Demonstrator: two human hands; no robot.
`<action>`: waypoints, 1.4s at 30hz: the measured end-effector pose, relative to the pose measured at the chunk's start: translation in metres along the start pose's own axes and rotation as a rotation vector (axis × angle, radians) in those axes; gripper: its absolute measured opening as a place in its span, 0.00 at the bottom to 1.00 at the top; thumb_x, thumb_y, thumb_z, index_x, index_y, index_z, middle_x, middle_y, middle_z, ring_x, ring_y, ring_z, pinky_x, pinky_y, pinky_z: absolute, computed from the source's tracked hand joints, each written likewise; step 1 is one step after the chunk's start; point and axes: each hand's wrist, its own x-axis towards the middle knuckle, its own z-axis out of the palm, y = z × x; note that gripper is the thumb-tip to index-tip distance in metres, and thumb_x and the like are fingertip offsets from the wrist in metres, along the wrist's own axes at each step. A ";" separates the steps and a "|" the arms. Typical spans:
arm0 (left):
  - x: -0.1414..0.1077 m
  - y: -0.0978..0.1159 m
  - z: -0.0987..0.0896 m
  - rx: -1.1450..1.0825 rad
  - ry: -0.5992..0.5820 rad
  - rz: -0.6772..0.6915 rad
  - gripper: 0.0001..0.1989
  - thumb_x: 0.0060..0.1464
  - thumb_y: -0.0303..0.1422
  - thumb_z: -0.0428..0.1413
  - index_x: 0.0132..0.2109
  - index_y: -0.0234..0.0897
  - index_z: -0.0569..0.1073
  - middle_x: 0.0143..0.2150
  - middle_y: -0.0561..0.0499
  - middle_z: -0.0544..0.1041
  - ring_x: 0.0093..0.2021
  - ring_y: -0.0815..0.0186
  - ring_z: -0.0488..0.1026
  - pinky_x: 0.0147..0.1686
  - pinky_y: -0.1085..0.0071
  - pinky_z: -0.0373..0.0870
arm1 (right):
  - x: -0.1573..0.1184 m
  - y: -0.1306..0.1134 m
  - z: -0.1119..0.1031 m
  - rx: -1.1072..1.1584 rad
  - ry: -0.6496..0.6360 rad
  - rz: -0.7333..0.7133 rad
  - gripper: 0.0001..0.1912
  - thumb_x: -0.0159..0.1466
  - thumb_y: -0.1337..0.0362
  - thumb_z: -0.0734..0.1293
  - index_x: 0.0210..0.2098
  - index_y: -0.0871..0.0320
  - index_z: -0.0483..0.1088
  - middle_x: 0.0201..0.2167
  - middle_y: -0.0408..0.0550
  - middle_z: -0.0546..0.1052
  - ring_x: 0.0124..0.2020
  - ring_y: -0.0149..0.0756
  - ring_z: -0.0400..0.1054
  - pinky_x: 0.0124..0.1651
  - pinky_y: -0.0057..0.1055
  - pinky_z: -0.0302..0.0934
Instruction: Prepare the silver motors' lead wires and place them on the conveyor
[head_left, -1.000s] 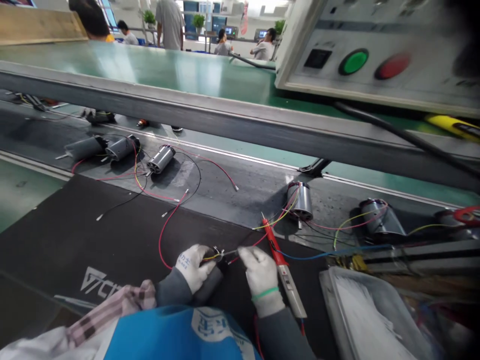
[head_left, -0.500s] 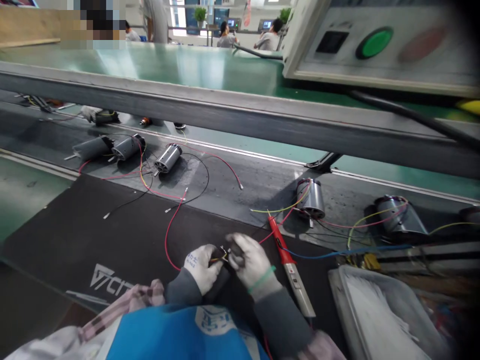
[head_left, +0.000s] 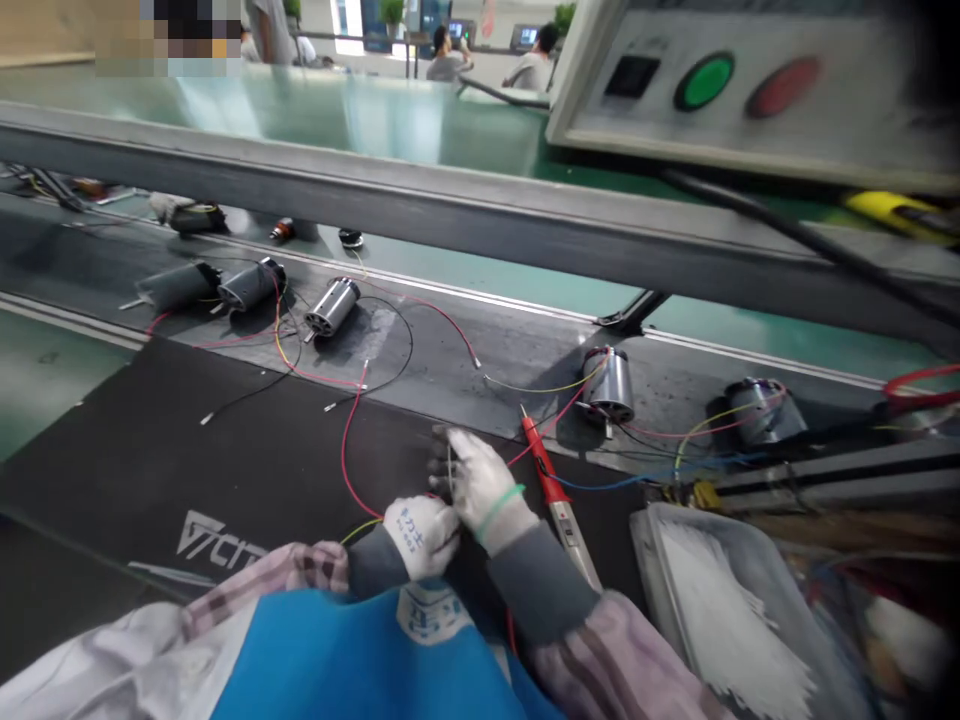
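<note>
On the dark conveyor belt [head_left: 150,470], wired motors [head_left: 332,307] lie far left of the work. The curled gloved left hand [head_left: 420,535] hides whatever it may hold. The gloved right hand [head_left: 484,490] closes its fingers [head_left: 466,450] on a small dark wired part [head_left: 440,460], just left of a red-handled probe [head_left: 544,455].

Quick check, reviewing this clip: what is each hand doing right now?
Left hand: closed, gloved; any held item is hidden.
Right hand: gloved, beside a blurred small dark part; grip cannot be told.

Left hand [head_left: 420,537] and right hand [head_left: 484,490] in white gloves, blue lettering on left; green wristband [head_left: 499,508]; dark grey sleeves [head_left: 541,585]; blue smock [head_left: 352,650]; pink checked cloth [head_left: 600,660]
</note>
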 end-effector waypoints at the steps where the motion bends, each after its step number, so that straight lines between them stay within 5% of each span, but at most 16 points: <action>1: -0.005 -0.002 -0.001 -0.050 0.056 0.009 0.14 0.51 0.36 0.46 0.36 0.35 0.73 0.32 0.46 0.75 0.33 0.61 0.72 0.32 0.70 0.66 | -0.011 -0.002 -0.019 -0.044 -0.015 -0.029 0.11 0.52 0.60 0.64 0.35 0.56 0.68 0.25 0.42 0.73 0.21 0.29 0.66 0.22 0.25 0.61; 3: -0.017 -0.005 -0.005 -0.204 0.174 -0.003 0.14 0.51 0.34 0.47 0.42 0.37 0.72 0.36 0.47 0.75 0.37 0.62 0.72 0.36 0.70 0.67 | -0.035 0.001 -0.070 -0.253 -0.010 -0.056 0.20 0.53 0.57 0.63 0.45 0.53 0.64 0.38 0.46 0.75 0.34 0.36 0.70 0.32 0.31 0.65; 6: -0.029 -0.009 -0.013 -0.415 0.264 -0.042 0.18 0.49 0.34 0.50 0.48 0.37 0.69 0.42 0.48 0.75 0.42 0.64 0.71 0.42 0.71 0.66 | -0.068 0.026 -0.145 -1.003 0.124 0.017 0.25 0.53 0.56 0.61 0.49 0.60 0.64 0.45 0.55 0.72 0.46 0.46 0.66 0.45 0.38 0.62; 9: -0.021 -0.007 -0.017 -0.443 0.266 -0.180 0.23 0.46 0.38 0.52 0.51 0.36 0.66 0.44 0.47 0.74 0.43 0.63 0.70 0.42 0.70 0.65 | -0.087 0.056 -0.178 -1.523 0.173 0.120 0.32 0.53 0.63 0.60 0.57 0.66 0.54 0.43 0.62 0.73 0.46 0.48 0.67 0.48 0.39 0.58; 12: 0.004 -0.004 -0.016 -0.424 0.180 -0.240 0.15 0.45 0.40 0.53 0.39 0.36 0.72 0.34 0.49 0.75 0.35 0.64 0.70 0.34 0.71 0.64 | -0.087 0.070 -0.174 -1.687 0.171 0.171 0.40 0.51 0.66 0.61 0.61 0.69 0.44 0.43 0.65 0.71 0.43 0.49 0.69 0.45 0.39 0.60; 15: 0.023 -0.005 -0.011 -0.538 0.182 -0.283 0.10 0.46 0.38 0.51 0.25 0.36 0.70 0.23 0.53 0.70 0.26 0.68 0.67 0.26 0.74 0.59 | -0.080 0.070 -0.165 -1.615 0.165 0.140 0.40 0.51 0.67 0.60 0.61 0.67 0.42 0.43 0.64 0.72 0.42 0.50 0.69 0.45 0.41 0.60; 18: 0.027 -0.011 -0.004 -0.669 0.275 -0.366 0.13 0.51 0.38 0.46 0.28 0.35 0.68 0.22 0.54 0.69 0.24 0.70 0.66 0.24 0.75 0.58 | -0.080 0.071 -0.162 -1.284 0.087 0.008 0.39 0.52 0.67 0.57 0.61 0.66 0.41 0.50 0.60 0.68 0.49 0.44 0.65 0.50 0.38 0.58; 22: 0.023 -0.017 0.002 -0.754 0.342 -0.364 0.15 0.54 0.40 0.43 0.31 0.35 0.68 0.25 0.54 0.69 0.26 0.70 0.67 0.26 0.76 0.60 | -0.088 0.071 -0.147 -0.987 -0.134 -0.174 0.39 0.53 0.63 0.59 0.61 0.64 0.42 0.62 0.53 0.51 0.62 0.37 0.42 0.62 0.33 0.43; 28: 0.025 -0.014 -0.002 -0.770 0.363 -0.259 0.15 0.53 0.40 0.45 0.31 0.34 0.69 0.23 0.55 0.67 0.25 0.70 0.64 0.27 0.75 0.60 | -0.093 0.052 -0.128 -1.272 -0.186 -0.194 0.32 0.54 0.54 0.61 0.57 0.54 0.54 0.52 0.52 0.67 0.53 0.42 0.61 0.56 0.39 0.53; 37: 0.021 -0.005 -0.015 -0.437 0.390 0.016 0.15 0.56 0.37 0.43 0.34 0.37 0.73 0.34 0.49 0.73 0.36 0.67 0.69 0.38 0.73 0.64 | -0.097 0.010 -0.121 -1.689 -0.138 -0.207 0.29 0.54 0.58 0.60 0.56 0.48 0.56 0.44 0.49 0.74 0.44 0.44 0.68 0.45 0.36 0.62; 40: 0.015 -0.018 -0.027 -0.335 0.430 -0.047 0.17 0.56 0.36 0.41 0.34 0.36 0.73 0.33 0.48 0.72 0.36 0.67 0.68 0.39 0.72 0.64 | -0.100 0.004 -0.121 -1.748 -0.121 -0.176 0.28 0.54 0.60 0.60 0.55 0.47 0.58 0.40 0.48 0.76 0.40 0.43 0.71 0.41 0.33 0.63; 42: -0.004 -0.041 -0.043 -0.205 0.342 -0.109 0.18 0.56 0.35 0.39 0.32 0.36 0.73 0.32 0.47 0.72 0.35 0.65 0.68 0.38 0.71 0.64 | -0.100 0.009 -0.131 -1.717 -0.074 -0.169 0.28 0.54 0.59 0.61 0.55 0.47 0.59 0.39 0.48 0.77 0.38 0.41 0.71 0.39 0.31 0.63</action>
